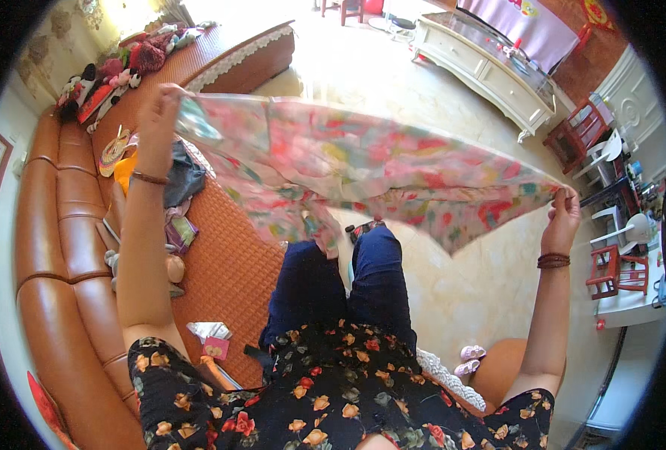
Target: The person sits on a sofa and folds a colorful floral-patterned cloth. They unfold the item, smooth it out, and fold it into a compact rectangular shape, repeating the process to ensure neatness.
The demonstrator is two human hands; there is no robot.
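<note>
A pink and green patterned cloth (366,152) is stretched in the air between my two hands, above my knees. At the upper left, my left hand (161,126) grips one end of its top edge. My right hand (563,211), farther to the right and lower in the picture, pinches the other end. The cloth's lower part hangs in folds and is blurred in places. Its left portion hangs down close to my knee, over the edge of the sofa seat.
I sit on a brown leather sofa (93,292) with a woven seat mat (226,264). Dark clothing (183,174), stuffed toys (141,56) and a white tissue packet (209,331) lie on it. A white cabinet (479,70) stands across the tiled floor; red chairs (603,273) are at right.
</note>
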